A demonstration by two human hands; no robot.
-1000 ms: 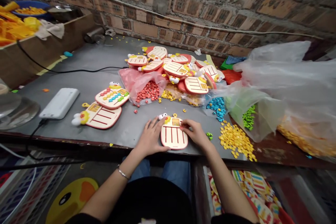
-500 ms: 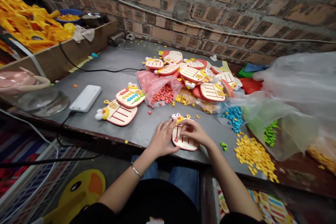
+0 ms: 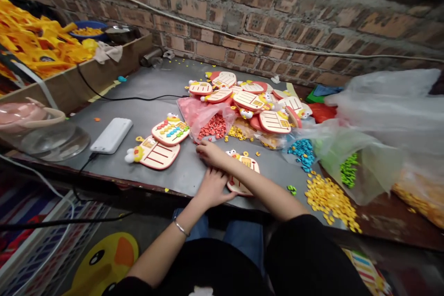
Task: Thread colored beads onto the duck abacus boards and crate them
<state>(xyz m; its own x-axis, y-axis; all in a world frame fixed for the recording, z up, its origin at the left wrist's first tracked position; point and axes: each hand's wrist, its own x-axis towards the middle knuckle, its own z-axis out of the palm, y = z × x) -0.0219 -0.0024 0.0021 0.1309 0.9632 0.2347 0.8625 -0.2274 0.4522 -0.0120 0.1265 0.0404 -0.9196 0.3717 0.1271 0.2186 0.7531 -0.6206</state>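
Observation:
A cream toy board (image 3: 245, 163) with slots, a red rim and a chicken head lies at the table's front edge. My left hand (image 3: 212, 188) grips its left side, thumb at the lower edge. My right arm crosses over the board, and my right hand (image 3: 209, 153) is at the table just beyond my left hand, fingers pinched together. What the fingertips hold, if anything, is hidden. Red pieces (image 3: 212, 128) spill from a pink bag (image 3: 190, 110) right beyond it. Small yellow pieces (image 3: 239, 132) are to their right.
Two toy boards (image 3: 160, 152) and a white power bank (image 3: 113, 135) are at left. Behind lies a pile of boards (image 3: 248, 100). Blue pieces (image 3: 302, 153), yellow beads (image 3: 329, 196), green pieces (image 3: 348, 170) and plastic bags (image 3: 378, 115) are at right.
My right hand has moved from over the board, left and away from me, to near the red pieces. My left hand stays at the board's left side. The view has shifted slightly.

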